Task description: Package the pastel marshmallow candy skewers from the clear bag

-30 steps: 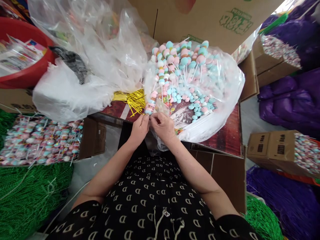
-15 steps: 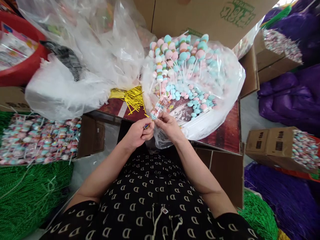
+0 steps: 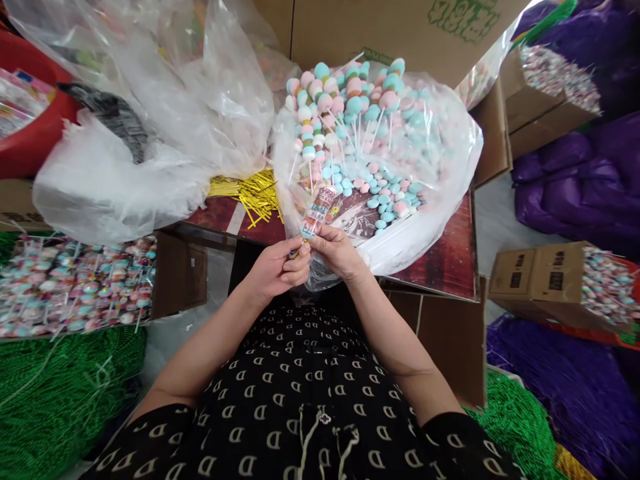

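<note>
A candy skewer in a printed clear wrapper (image 3: 319, 208) points away from me, its lower end pinched between both hands. My left hand (image 3: 284, 268) is closed around the gathered bottom of the wrapper, where a bit of gold shows. With thumb and forefinger, my right hand (image 3: 339, 251) grips the wrapper's base just beside it. Beyond them, unwrapped candy skewers (image 3: 345, 100) in pink, blue and white lie piled on a clear plastic bag (image 3: 440, 213). Loose candies (image 3: 387, 200) are scattered in front of the pile. Gold twist ties (image 3: 257, 197) lie left of the bag.
A large carton (image 3: 380, 30) stands behind the table (image 3: 445, 267). Crumpled plastic bags (image 3: 125, 207) and a red tub (image 3: 37, 137) are at left. Below, a carton of wrapped skewers (image 3: 75, 283) sits by green strands (image 3: 70, 393). More filled cartons (image 3: 537, 283) and purple sacks (image 3: 585, 183) are at right.
The view has shifted slightly, so the background sits farther left. Both hands stay together on the wrapped skewer, which now shows more of its length and stands clearer above the fingers.
</note>
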The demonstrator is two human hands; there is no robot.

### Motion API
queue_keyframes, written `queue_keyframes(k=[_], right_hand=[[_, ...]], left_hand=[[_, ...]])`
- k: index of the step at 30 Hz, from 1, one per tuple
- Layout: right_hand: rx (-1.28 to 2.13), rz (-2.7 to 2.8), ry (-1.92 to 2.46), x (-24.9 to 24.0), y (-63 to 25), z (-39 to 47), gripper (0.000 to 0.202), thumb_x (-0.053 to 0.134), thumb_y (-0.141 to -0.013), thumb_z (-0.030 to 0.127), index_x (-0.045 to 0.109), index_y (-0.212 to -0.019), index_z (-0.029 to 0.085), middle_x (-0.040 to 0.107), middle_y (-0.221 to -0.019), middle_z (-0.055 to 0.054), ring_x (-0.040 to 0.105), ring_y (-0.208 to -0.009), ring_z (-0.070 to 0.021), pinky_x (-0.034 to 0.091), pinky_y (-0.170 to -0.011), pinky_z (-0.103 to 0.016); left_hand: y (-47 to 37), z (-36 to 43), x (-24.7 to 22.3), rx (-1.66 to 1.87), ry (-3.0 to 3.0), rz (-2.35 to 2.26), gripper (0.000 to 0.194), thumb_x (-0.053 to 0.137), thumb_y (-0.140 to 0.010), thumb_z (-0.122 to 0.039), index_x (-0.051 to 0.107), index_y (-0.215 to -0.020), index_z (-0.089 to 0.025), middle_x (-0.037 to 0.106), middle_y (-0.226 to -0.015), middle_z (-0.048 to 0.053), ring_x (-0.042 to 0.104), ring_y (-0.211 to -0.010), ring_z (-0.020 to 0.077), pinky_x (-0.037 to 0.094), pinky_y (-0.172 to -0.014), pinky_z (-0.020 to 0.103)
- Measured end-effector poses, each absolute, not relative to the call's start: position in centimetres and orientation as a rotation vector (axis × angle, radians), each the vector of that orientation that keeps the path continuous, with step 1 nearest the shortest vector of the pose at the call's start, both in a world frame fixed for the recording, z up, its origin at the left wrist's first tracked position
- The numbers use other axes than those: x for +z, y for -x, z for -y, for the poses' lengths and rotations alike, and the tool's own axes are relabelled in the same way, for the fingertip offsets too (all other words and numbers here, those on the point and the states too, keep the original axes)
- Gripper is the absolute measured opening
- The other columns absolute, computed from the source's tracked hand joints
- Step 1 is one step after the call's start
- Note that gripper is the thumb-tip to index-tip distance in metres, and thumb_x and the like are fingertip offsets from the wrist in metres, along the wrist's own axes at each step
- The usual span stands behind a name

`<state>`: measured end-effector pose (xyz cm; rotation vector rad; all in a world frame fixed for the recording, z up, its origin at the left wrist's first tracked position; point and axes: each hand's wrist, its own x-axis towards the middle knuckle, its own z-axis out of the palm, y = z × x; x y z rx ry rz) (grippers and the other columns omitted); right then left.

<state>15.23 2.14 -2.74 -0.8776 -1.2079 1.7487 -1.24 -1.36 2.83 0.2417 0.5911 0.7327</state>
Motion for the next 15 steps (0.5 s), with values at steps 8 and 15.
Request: queue_keyframes(k=[8, 15], right_hand=[[1.811, 1.407, 0.718, -1.7, -15.5, -2.6, 0.047, 0.079, -0.080, 0.068, 0.075, -0.079, 0.022, 0.072, -0.086, -0.005, 0.068, -0.094, -0.0215, 0.055, -0.090, -0.035], [1.423, 1.417, 1.052, -2.7, -14.4, -2.2, 0.042, 0.065, -0.091, 0.063, 0.070, -0.085, 0.021, 0.067, -0.079, 0.000, 0.061, -0.079, -0.0178, 0.052, -0.079, -0.032]], left_hand=[[0.5, 1.6, 2.3, 0.634, -0.280, -0.485, 0.056, 0.025, -0.106, -0.024, 0.054, -0.059, -0.017, 0.019, -0.041, -0.008, 0.016, -0.027, 0.0075, 0.030, -0.033, 0.017], [0.1, 1.3, 2.1, 0.765, -0.199, -0.621, 0.056, 0.024, -0.110, -0.026, 0.056, -0.064, -0.016, 0.022, -0.043, -0.009, 0.017, -0.028, 0.0059, 0.025, -0.033, 0.016]])
